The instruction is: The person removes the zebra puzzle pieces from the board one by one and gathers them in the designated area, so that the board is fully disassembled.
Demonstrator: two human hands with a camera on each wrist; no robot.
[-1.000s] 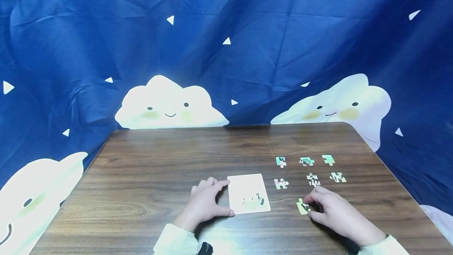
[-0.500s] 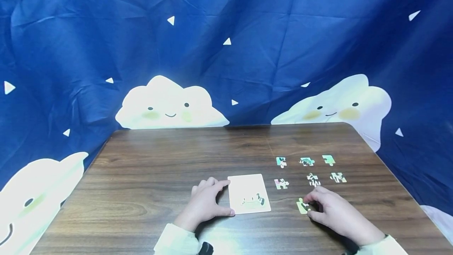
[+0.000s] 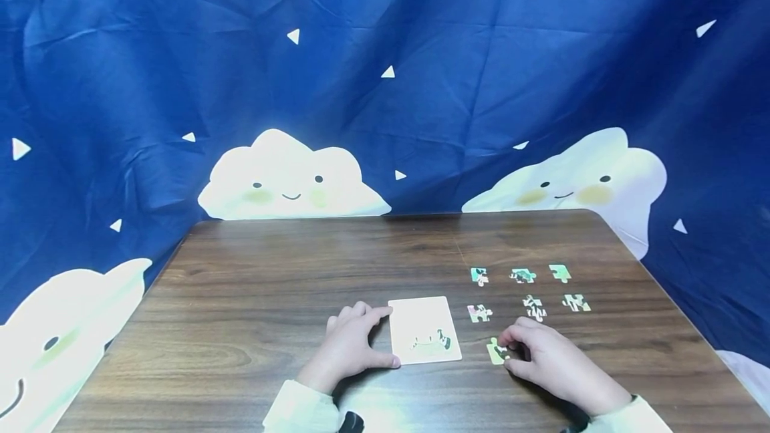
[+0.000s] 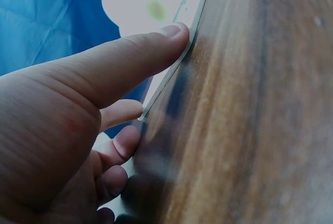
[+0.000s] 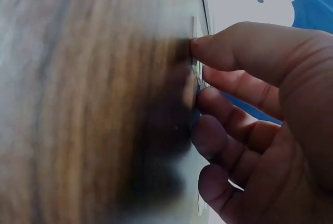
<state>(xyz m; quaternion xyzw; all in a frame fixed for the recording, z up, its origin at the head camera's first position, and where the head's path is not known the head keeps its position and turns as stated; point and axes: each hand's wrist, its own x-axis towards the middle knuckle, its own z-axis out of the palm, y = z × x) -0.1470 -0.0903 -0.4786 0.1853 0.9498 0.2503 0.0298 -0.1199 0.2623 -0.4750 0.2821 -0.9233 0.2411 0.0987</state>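
A pale square puzzle board (image 3: 424,326), with a few dark and green marks near its lower edge, lies on the table. My left hand (image 3: 347,349) rests at its left side, thumb on the near corner and index finger by the far one; in the left wrist view the thumb (image 4: 140,54) lies straight along the board's edge. To the right of the board, my right hand (image 3: 556,361) pinches a green jigsaw piece (image 3: 496,351) between thumb and index finger, low over the table. The right wrist view shows that thumb (image 5: 229,49) at the piece's edge; the fingers partly hide it.
Several loose jigsaw pieces (image 3: 523,276) lie in two rough rows behind the right hand, apart from one another. The brown wooden table (image 3: 271,272) ends at a blue curtain (image 3: 385,32) printed with white clouds.
My right hand has moved a little to the left with the green jigsaw piece, closer to the board. The left hand and the board have stayed in place.
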